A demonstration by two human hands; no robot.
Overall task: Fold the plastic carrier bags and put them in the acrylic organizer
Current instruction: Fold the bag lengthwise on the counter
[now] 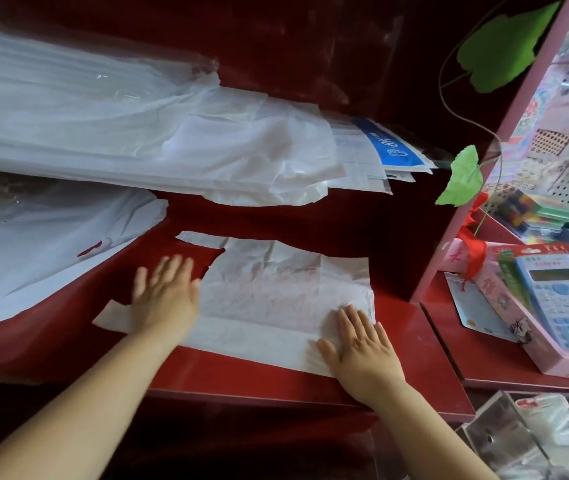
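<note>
A person leans over a red surface with both bare arms reaching forward. A white carrier bag lies flat between and under the two grips, its handles at the left end. The left grip is open, with fingers spread and straight, and presses the handle end. It is blurred, so it is probably sliding to smooth the plastic. The right grip is also open and flat and holds nothing. Its palm pins the bag's near right corner, likely so the thin film does not slip while it is flattened for folding. A denser band along the bag's near edge suggests one long fold is already made. Beyond both grips waits a big pile of bags, and another loose bag lies to the left of the left grip. Below and to the right of the right grip stands the clear organizer, apparently with bags inside. Farther right of that grip sits a boxed calculator.
</note>
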